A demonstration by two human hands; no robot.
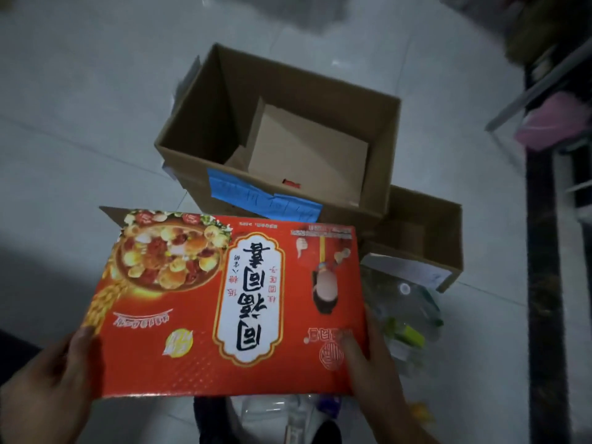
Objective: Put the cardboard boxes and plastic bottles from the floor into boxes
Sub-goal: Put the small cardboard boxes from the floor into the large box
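I hold a flattened red printed cardboard box (224,302) with food pictures and upside-down lettering, just in front of a large open brown box (389,149). My left hand (54,389) grips its near left corner and my right hand (371,363) grips its near right edge. A flat piece of cardboard (307,155) lies inside the large box. A smaller open brown box (448,238) stands to the right. Clear plastic bottles (407,315) lie on the floor beside my right hand, and more bottles (288,411) show under the red box.
The floor is pale glossy tile (80,107). Blue tape (262,197) runs along the big box's near wall. A dark strip (544,315) and a shelf frame with a pink thing (551,123) stand at the right.
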